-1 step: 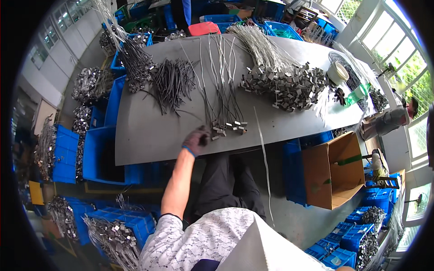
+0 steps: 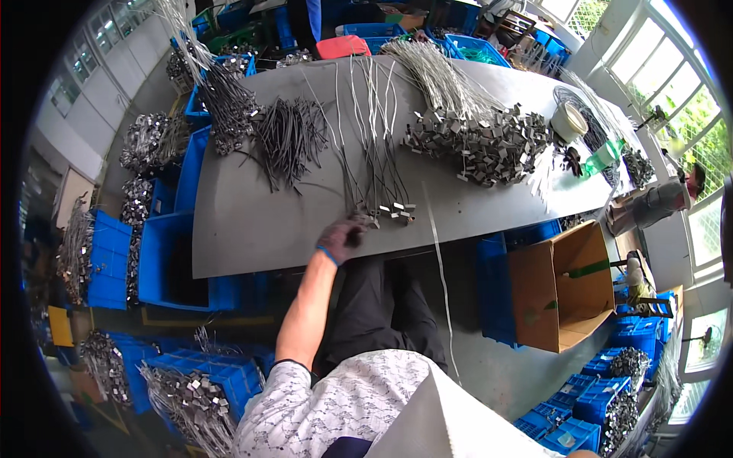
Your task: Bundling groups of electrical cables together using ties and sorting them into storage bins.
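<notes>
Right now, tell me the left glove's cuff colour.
Blue; the cuff shows best in the head view.

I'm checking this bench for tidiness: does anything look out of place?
One pale strand crosses the front edge of the grey table and appears to dangle below it, odd because the nearby silver wire bundle lies gathered on top.

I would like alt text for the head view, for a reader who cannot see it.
A gloved left hand is at the blocky ends of several thin wires laid on a grey table. Dark strands lie bundled to the left, block-ended wires heaped to the right. Blue crates and an open cardboard box stand near the table.
</notes>
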The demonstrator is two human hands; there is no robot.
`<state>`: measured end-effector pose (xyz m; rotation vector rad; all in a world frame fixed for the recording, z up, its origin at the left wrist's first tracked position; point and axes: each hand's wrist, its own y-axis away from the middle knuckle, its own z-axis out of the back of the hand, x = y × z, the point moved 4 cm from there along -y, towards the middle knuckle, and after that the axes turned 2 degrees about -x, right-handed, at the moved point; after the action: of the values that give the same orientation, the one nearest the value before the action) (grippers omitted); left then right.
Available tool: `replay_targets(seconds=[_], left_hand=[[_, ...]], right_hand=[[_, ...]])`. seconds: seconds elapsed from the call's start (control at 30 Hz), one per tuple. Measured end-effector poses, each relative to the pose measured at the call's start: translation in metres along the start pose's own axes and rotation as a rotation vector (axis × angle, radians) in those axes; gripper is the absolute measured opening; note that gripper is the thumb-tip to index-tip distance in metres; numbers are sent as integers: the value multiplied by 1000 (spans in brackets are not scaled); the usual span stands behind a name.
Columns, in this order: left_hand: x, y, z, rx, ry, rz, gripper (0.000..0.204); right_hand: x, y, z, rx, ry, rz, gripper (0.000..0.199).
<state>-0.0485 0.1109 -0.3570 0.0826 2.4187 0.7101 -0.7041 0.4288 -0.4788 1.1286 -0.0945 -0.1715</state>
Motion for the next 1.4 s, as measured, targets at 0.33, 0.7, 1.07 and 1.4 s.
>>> replay_targets(seconds=[0.33,0.7,1.07,1.4], left_hand=[[166,-41,-152,15,-491,6,12],[224,-10,-84,-373,-531,-17,11],[36,20,-200,-71,-259,-572,9],[-25,0,-193,-80,-54,-663,12]], right_hand=[[53,1,17,-496,-273,222,24],[60,8,41,-514,-216,389,24],[-23,12,26,-342,35,127,30],[-22,-7,28,-323,29,100,34]])
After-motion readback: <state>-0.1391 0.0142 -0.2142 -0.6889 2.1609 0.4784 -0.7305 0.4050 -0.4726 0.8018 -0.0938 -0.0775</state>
